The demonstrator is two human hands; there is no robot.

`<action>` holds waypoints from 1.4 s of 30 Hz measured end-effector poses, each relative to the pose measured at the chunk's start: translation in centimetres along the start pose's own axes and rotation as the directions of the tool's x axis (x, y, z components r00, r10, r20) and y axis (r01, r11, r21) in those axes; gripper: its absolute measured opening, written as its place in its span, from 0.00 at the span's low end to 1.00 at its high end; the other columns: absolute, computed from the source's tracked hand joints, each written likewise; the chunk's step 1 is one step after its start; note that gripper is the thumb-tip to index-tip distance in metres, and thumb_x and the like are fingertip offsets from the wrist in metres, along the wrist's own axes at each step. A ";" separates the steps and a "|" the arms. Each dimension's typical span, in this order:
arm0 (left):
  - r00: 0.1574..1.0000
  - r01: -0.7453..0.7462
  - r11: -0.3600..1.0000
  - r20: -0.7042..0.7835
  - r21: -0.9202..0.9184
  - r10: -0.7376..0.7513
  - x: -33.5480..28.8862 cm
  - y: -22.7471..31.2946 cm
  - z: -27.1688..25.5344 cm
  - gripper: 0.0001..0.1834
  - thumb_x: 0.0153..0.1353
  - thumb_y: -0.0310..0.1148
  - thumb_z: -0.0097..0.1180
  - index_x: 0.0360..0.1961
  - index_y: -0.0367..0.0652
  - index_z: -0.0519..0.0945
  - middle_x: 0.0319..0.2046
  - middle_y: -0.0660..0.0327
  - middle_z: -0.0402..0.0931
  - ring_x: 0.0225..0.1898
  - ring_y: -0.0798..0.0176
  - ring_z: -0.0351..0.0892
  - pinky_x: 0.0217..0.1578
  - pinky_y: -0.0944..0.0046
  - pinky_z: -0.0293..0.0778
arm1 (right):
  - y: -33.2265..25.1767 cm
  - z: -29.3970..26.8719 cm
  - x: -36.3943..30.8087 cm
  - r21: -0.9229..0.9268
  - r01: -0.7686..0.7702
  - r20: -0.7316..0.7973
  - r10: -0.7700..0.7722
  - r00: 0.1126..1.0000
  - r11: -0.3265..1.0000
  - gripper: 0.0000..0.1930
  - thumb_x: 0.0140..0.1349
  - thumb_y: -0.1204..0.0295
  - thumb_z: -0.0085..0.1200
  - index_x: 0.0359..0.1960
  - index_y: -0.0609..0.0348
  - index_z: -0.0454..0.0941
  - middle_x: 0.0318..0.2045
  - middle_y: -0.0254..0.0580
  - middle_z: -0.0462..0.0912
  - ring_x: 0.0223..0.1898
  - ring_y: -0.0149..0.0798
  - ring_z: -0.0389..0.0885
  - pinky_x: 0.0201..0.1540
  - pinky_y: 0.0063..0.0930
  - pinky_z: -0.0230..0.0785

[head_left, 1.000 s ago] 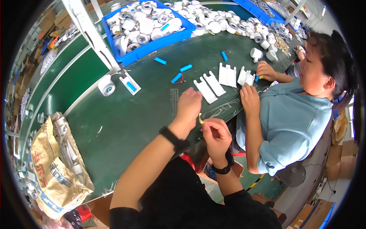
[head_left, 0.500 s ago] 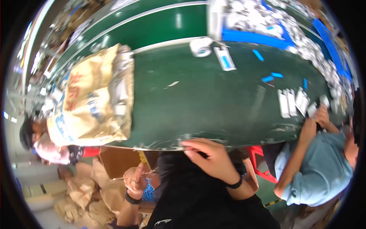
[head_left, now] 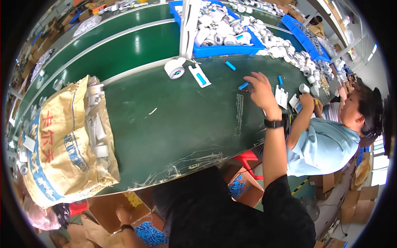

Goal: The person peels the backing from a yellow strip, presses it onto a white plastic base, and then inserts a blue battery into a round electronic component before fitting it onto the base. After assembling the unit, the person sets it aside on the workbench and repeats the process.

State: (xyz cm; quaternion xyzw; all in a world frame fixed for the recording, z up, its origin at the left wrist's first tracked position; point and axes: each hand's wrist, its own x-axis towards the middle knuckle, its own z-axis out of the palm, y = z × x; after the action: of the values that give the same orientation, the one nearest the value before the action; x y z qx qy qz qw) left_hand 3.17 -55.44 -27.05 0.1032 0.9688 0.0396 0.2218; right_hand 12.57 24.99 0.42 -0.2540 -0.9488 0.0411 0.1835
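Observation:
My right hand [head_left: 263, 96] reaches over the green table [head_left: 173, 115], fingers stretched and apart. Beside its fingertips lies a blue cylindrical battery [head_left: 244, 85] with a thin wire; part of the table there is hidden by the hand. Another blue battery [head_left: 230, 65] lies farther off, and one [head_left: 280, 80] lies to the hand's right. White flat casings [head_left: 281, 97] sit just right of my wrist. Below the table's edge, my left hand [head_left: 123, 215] is over an open cardboard box [head_left: 99, 211]; its fingers are too small and blurred to read. A box of blue batteries [head_left: 151, 233] stands beside it.
A large paper sack [head_left: 66, 144] of white parts fills the table's left end. At the back are a white round part [head_left: 174, 69], a white casing [head_left: 200, 76] and a heaped blue tray [head_left: 227, 50]. A co-worker in a light blue shirt [head_left: 324, 142] works closely at right.
My right hand has gone from the table's near edge out to the batteries. My left hand has moved lower, over the cardboard box. The view has turned to the right.

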 end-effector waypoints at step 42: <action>0.738 -0.479 0.339 -0.162 -0.810 0.655 20.9 49.5 -34.2 0.34 0.67 0.42 0.67 0.69 0.38 0.70 0.53 0.57 0.80 0.52 0.67 0.81 0.50 0.63 0.82 | -16.6 7.0 3.9 0.662 0.226 -0.197 -0.125 0.972 0.714 0.39 0.59 0.72 0.64 0.73 0.56 0.62 0.67 0.56 0.68 0.66 0.58 0.69 0.67 0.42 0.65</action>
State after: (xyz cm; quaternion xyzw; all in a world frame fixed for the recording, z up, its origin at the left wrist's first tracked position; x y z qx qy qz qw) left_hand -21.22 -3.66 0.92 0.3242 0.7118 0.5423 0.3070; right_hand -0.94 12.62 -1.96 -0.0801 -0.8724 0.3499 0.3318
